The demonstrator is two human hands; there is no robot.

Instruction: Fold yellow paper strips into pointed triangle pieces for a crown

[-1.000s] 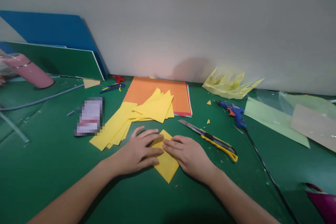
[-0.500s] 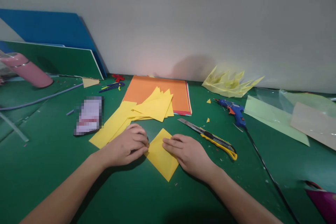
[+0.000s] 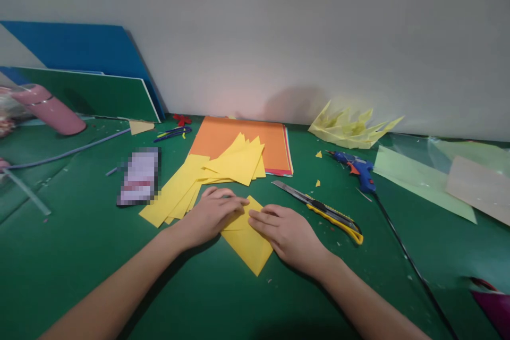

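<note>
A square of yellow paper point(image 3: 252, 246) lies like a diamond on the green tabletop, its left corner turned inward as a flap. My left hand point(image 3: 217, 213) is at that corner, fingers closed over the flap with the tips near the top of the sheet; the hand hides part of the fold. From the right, my right hand point(image 3: 287, 231) rests on the same sheet, fingers stretched out flat and pressing it down. Behind my left hand are several yellow paper strips point(image 3: 175, 191) and folded yellow paper points point(image 3: 243, 162).
Beyond the strips lies a stack of orange paper point(image 3: 231, 135). To the right are a yellow utility knife point(image 3: 322, 212) with its blade out, a blue glue gun point(image 3: 356, 169) with a cord, and a spiky pale-yellow paper piece point(image 3: 354, 130). A pink bottle point(image 3: 53, 111) lies left.
My left hand has moved right, bringing the paper's left corner inward over the sheet. My right hand stays in place on the paper. The view has shifted slightly.
</note>
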